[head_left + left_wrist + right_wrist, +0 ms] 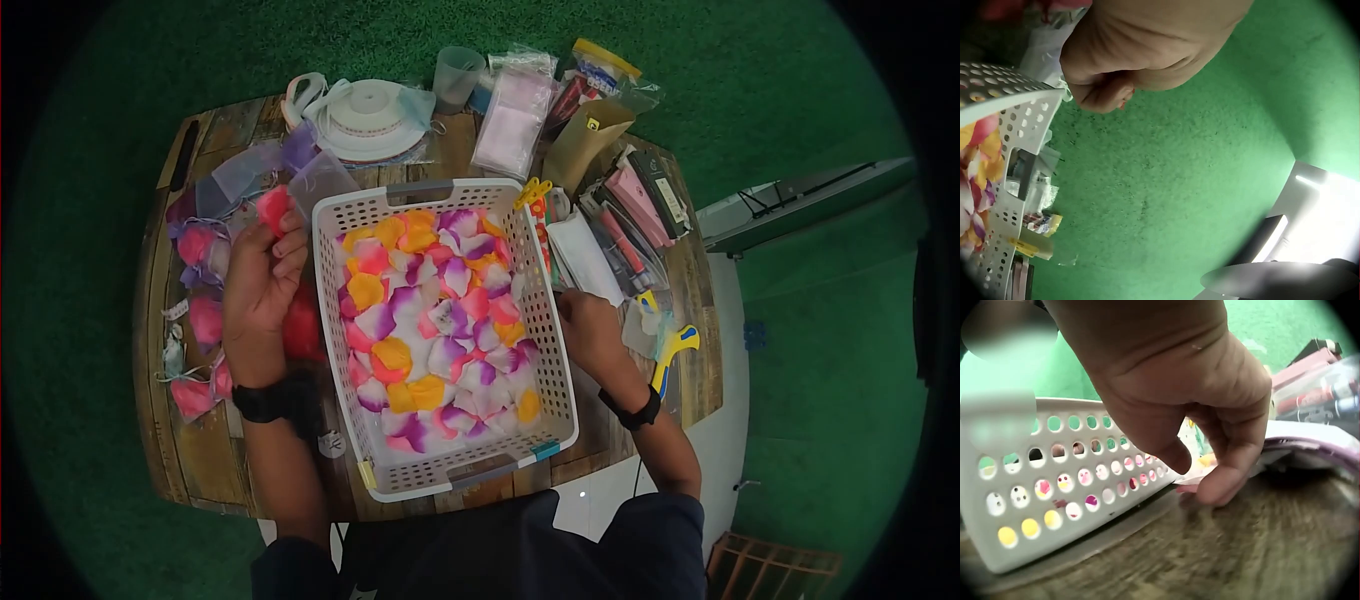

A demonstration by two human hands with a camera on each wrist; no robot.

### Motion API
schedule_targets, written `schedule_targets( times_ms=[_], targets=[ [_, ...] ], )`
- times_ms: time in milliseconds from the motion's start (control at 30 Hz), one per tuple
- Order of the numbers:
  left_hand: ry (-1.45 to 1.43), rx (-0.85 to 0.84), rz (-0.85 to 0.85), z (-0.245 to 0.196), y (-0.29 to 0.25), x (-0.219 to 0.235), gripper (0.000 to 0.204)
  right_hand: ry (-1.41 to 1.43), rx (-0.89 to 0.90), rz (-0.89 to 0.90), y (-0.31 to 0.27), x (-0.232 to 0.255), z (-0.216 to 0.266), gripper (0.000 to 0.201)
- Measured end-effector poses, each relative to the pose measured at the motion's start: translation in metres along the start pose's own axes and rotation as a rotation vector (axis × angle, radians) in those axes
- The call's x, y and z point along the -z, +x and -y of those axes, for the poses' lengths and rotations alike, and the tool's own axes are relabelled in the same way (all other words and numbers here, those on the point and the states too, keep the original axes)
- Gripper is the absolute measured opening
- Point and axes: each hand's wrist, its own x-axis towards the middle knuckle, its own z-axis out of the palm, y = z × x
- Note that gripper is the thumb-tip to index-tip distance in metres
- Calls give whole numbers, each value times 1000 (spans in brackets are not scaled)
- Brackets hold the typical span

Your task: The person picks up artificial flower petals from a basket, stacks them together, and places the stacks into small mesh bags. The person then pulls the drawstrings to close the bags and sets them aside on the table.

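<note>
A white perforated basket [560, 350] full of pink, orange, purple and white artificial petals [440, 310] stands between my hands. To its left, my left hand [262, 285] is raised and pinches a bright pink petal [273, 208]; a red-pink sliver shows at its curled fingers in the left wrist view. My right hand [592, 330] reaches down beside the basket's right wall. In the right wrist view its fingertips are right at a pink petal [1188, 487] on the wooden table [1147, 550], with thumb and fingers apart.
Sheer pouches [250, 168], several holding pink contents, lie at the left. A ribbon roll [370, 115], clear cup [458, 78] and plastic packets [515, 115] line the back. A paper bag [590, 140], pen pouch [625, 250] and yellow-blue tool [677, 350] are at the right.
</note>
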Motion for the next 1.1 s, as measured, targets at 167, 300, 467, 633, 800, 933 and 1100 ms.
schedule_targets(
  times_ms=[167, 300, 467, 633, 800, 933, 1100],
  targets=[
    [102, 103, -136, 4, 10, 30, 21, -13, 57, -10, 4, -10, 2, 22],
    [303, 90, -156, 0, 1, 29, 17, 14, 32, 0, 10, -7, -4, 15],
    [790, -40, -272, -9, -16, -36, 17, 244, 120, -138, 23, 67, 33, 6],
    [1039, 156, -7, 24, -27, -83, 21, 984, 167, 202, 13, 100, 119, 9],
    [1227, 66, 202, 54, -33, -106, 14, 1027, 259, 525, 24, 93, 160, 12],
    [1265, 183, 258, 60, -37, -108, 13, 898, 223, 628, 32, 87, 158, 10],
    [1218, 223, 224, 57, -35, -119, 18, 991, 264, 452, 24, 109, 147, 9]
  ],
)
